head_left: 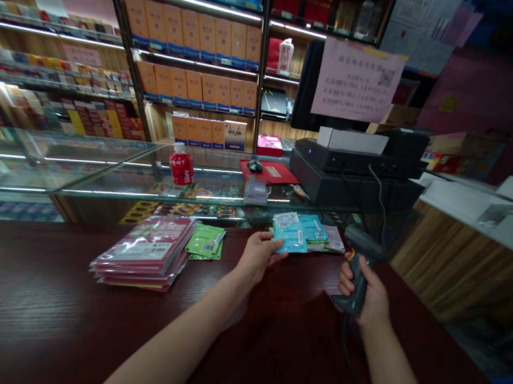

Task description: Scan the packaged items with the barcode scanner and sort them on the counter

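Observation:
My left hand (pixel 259 253) pinches a light-blue packet (pixel 289 237) at its near edge, just above the dark wooden counter (pixel 22 297). More blue packets (pixel 313 228) lie fanned out right behind it. My right hand (pixel 367 294) is wrapped round the grip of a dark handheld barcode scanner (pixel 359 261), whose head points left toward the blue packets. The scanner's cable (pixel 355 379) runs down along my right forearm.
A stack of red-and-pink packets (pixel 145 251) and a few green packets (pixel 206 240) lie left of my hands. Behind is a glass display case (pixel 91 181) with a red bottle (pixel 181 166), a mouse on a red pad (pixel 267 171), a black register (pixel 353 169) and shelves of boxes.

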`<act>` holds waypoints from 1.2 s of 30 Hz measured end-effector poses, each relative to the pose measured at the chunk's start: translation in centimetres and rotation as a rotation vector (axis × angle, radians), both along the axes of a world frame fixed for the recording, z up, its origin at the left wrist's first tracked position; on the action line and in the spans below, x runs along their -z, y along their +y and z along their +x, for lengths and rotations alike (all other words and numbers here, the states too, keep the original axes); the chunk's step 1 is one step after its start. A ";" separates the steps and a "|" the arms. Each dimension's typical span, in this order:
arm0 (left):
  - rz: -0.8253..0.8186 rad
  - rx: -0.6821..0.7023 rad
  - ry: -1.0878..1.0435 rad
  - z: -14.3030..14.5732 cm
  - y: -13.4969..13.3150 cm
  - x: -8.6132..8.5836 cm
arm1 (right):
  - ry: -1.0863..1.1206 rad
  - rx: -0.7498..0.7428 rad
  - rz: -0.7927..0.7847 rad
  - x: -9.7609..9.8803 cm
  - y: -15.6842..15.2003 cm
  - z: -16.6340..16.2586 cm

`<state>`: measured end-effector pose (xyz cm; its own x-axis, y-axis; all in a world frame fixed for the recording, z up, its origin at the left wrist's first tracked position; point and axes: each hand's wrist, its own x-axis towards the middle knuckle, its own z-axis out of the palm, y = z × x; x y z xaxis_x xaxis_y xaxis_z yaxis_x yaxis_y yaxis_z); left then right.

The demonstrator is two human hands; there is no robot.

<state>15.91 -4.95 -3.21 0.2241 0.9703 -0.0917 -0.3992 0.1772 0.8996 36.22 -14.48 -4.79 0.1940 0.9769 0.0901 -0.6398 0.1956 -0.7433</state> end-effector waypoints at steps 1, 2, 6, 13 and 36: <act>0.030 -0.017 -0.008 0.4 -0.1 0.1 | 0.004 -0.003 0.003 0.1 0.1 0.0; 0.072 -0.020 0.000 0.9 0.0 0.2 | 0.012 -0.005 0.004 0.1 0.1 0.0; 0.304 0.022 0.240 3.1 1.4 0.5 | 0.040 0.001 -0.001 0.1 0.3 0.0; 0.729 -0.098 0.771 7.0 5.1 -0.6 | 0.066 0.064 -0.001 -0.1 0.4 0.3; 1.299 -0.035 1.557 8.6 5.2 0.3 | 0.097 0.096 0.006 -0.4 0.5 0.4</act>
